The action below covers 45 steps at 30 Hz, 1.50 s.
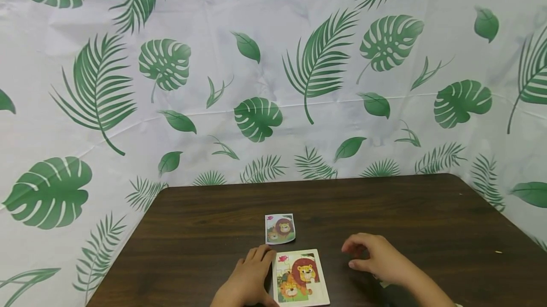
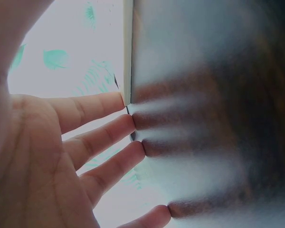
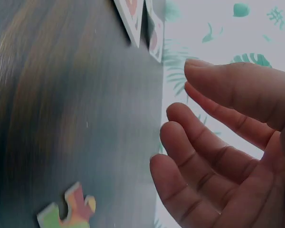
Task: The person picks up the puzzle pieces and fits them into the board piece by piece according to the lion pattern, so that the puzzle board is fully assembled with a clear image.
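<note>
A wooden jigsaw board [image 1: 319, 293] with a lion picture lies at the front of the table; bare wood shows at its lower right. My left hand [image 1: 252, 274] rests along the board's left side. In the left wrist view its fingers are spread and straight, fingertips on the table and the index finger at the board's corner. To the right of the board, my right hand [image 1: 372, 255] hovers over the table, fingers loosely bent, nothing between them. A loose jigsaw piece [image 3: 77, 209], green, red and yellow, lies on the table near it, mostly hidden under the right forearm in the head view.
A small picture card [image 1: 279, 229] showing the same lions lies just behind the board. The dark wooden table [image 1: 213, 212] reaches back to a white cloth [image 1: 273, 74] printed with green leaves. A tiny pale scrap [image 1: 498, 252] lies at the right.
</note>
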{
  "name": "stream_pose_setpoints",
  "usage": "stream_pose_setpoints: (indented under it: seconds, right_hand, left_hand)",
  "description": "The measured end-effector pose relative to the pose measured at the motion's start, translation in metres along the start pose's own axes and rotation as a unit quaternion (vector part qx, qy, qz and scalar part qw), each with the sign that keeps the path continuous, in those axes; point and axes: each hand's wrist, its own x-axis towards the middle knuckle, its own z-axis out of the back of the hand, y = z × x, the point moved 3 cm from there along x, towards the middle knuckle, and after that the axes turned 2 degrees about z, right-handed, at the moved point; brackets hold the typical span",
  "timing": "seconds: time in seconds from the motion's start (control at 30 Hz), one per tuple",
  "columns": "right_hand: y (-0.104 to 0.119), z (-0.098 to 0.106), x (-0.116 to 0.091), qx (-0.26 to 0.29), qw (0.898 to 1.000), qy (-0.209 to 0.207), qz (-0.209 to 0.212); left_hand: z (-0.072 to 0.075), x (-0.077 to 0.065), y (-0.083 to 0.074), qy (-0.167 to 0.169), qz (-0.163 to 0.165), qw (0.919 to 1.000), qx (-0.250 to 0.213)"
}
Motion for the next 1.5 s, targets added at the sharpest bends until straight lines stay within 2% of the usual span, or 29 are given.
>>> stream_pose_setpoints:
  seconds: [0.13, 0.3, 0.8, 1.23, 1.5]
  right_hand:
    - [-0.007, 0.005, -0.007, 0.000, 1.000, 0.006, -0.018]
    - [-0.016, 0.009, -0.014, -0.033, 0.999, 0.009, -0.029]
    - [-0.034, 0.014, -0.026, -0.071, 0.997, 0.002, -0.035]
    - [-0.043, 0.017, -0.035, -0.035, 0.996, 0.027, -0.073]
    - [-0.048, 0.018, -0.036, -0.031, 0.995, 0.034, -0.089]
  left_hand:
    - [0.001, -0.001, -0.001, 0.000, -0.002, 1.0000, 0.001]
    - [0.001, -0.001, -0.001, 0.000, -0.003, 1.0000, 0.002]
    - [0.000, -0.001, 0.001, 0.003, 0.001, 1.0000, -0.008]
    - [-0.001, 0.000, 0.002, 0.011, 0.009, 0.9997, -0.019]
    - [-0.001, 0.001, 0.002, 0.010, 0.008, 0.9997, -0.023]
